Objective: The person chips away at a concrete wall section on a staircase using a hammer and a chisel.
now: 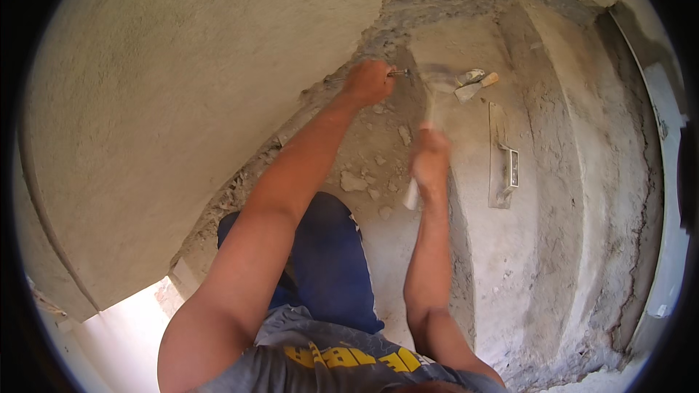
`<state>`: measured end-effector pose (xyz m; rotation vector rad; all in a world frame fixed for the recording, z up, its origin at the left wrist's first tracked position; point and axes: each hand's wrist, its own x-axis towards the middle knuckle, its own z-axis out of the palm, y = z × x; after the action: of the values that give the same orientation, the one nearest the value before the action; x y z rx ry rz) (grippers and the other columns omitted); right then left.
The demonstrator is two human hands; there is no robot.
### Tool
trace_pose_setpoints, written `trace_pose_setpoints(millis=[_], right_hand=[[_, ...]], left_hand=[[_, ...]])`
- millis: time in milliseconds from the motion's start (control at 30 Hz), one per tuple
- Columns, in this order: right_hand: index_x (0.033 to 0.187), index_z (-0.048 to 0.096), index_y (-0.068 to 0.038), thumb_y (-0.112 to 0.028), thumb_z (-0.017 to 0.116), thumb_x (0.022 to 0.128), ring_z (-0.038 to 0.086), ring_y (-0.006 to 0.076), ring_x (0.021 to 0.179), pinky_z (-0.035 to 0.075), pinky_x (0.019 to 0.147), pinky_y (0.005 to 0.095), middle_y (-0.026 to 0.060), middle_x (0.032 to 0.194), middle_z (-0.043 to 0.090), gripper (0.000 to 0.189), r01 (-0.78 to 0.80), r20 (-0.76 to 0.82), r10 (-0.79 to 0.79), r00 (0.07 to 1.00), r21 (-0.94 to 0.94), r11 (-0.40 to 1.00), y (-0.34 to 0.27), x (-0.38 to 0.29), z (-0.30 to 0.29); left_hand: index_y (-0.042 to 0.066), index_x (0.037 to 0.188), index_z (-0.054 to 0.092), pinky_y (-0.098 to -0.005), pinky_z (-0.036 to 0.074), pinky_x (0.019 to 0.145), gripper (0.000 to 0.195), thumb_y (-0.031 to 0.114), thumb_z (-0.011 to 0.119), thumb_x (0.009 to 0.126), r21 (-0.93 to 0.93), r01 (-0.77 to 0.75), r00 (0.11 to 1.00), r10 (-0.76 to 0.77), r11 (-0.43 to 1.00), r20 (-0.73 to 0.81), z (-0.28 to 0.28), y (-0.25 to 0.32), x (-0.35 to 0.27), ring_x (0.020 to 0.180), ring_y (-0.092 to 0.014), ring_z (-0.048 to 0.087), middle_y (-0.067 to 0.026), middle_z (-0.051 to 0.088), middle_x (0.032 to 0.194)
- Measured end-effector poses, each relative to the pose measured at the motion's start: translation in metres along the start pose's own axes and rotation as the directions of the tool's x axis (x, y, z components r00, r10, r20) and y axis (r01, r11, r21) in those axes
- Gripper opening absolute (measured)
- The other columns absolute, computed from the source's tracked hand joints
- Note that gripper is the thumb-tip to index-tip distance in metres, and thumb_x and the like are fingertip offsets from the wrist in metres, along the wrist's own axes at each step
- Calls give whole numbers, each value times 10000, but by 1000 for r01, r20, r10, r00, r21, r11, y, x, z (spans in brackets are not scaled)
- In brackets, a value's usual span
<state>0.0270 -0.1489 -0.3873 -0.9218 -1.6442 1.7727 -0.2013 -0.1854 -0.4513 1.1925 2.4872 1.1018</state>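
My left hand is closed around a metal chisel. The chisel's shank lies across the fist, its far end against the broken plaster edge at the wall's foot and its butt sticking out to the right. My right hand grips a hammer by its pale handle. Motion blurs the hammer head, just right of the chisel's butt; whether they touch I cannot tell. Chunks of broken mortar and dust lie on the lower surface between my arms.
On the concrete step to the right lie a steel plastering trowel, a scraper with a wooden handle and a small tool beside it. A plastered wall rises at left. My bent knee is below the rubble.
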Motion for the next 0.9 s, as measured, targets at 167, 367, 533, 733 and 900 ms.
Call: trace_pose_setpoints(millis=[167, 367, 533, 733, 900], right_hand=[[777, 425, -126, -339, 450, 1092, 390, 87, 416, 300, 357, 261, -34, 565, 408, 381, 32, -75, -24, 997, 106, 994, -21, -17, -3], [780, 434, -136, -351, 484, 1082, 375, 80, 426, 311, 379, 281, -50, 580, 414, 374, 153, -34, -156, 987, -79, 985, 44, 7, -8], [766, 426, -129, -325, 472, 1085, 378, 69, 425, 303, 376, 275, -42, 577, 413, 377, 81, -99, -63, 993, 187, 979, -30, -22, 1], [802, 406, -131, -331, 446, 1091, 364, 71, 403, 282, 347, 258, -43, 559, 392, 354, 123, 36, -121, 992, -73, 990, 30, -9, 9], [826, 403, -130, -327, 457, 1088, 356, 58, 414, 277, 359, 251, -51, 569, 380, 332, -100, -2, 100, 995, 65, 993, 10, -64, 12]], left_hand=[[-12, 1018, 748, -486, 504, 671, 245, 175, 640, 902, 59, -7, 1000, 8, 998, -11, -6, -3, -6, 700, -399, 644, -253, 661, 773], [-50, 898, 725, -463, 480, 606, 260, 195, 640, 922, -5, -32, 997, 32, 999, -68, 3, 4, -1, 611, -381, 612, -241, 641, 704], [-76, 766, 655, -463, 466, 571, 310, 202, 658, 903, -24, 19, 996, -21, 1000, -81, -8, -6, -10, 559, -366, 570, -232, 599, 637], [-62, 750, 640, -484, 476, 618, 298, 200, 661, 891, 27, -77, 974, 81, 997, -212, -4, -5, -11, 632, -383, 605, -235, 625, 700], [-10, 788, 672, -487, 497, 735, 190, 161, 648, 868, -41, -154, 952, 137, 987, -273, 11, -11, -51, 788, -417, 634, -221, 664, 785]])
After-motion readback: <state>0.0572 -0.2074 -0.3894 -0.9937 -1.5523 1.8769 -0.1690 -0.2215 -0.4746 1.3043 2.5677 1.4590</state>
